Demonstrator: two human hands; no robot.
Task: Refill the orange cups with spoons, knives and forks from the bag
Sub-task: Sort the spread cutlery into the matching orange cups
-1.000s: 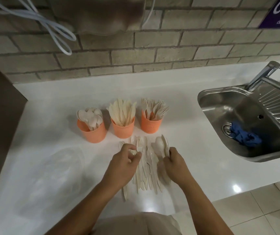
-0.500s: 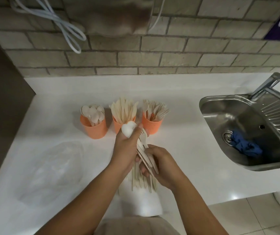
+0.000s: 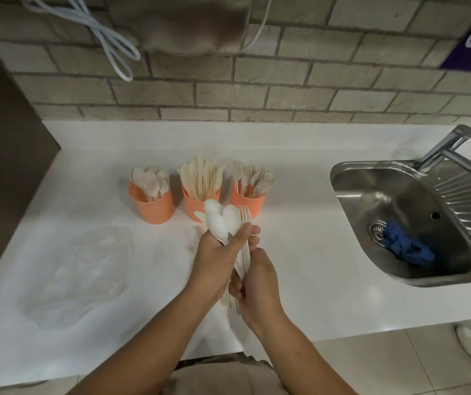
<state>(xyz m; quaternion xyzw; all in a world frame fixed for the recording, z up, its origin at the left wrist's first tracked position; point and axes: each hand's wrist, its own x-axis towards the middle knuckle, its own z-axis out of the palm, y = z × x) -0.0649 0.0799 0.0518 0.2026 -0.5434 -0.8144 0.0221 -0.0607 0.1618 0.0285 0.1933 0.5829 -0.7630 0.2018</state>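
The left hand point(image 3: 214, 260) curls its grip round a bundle point(image 3: 219, 223) of smooth, pale spoons and forks at centre frame; the right hand point(image 3: 260, 285) clamps the thin handles below. Just behind stand three dimpled orange cups point(image 3: 153, 208), the middle one partly hidden. A crinkled clear bag point(image 3: 77, 275) lies lower left on the glossy white table point(image 3: 299, 252), with a steel sink point(image 3: 371, 192) to the right.
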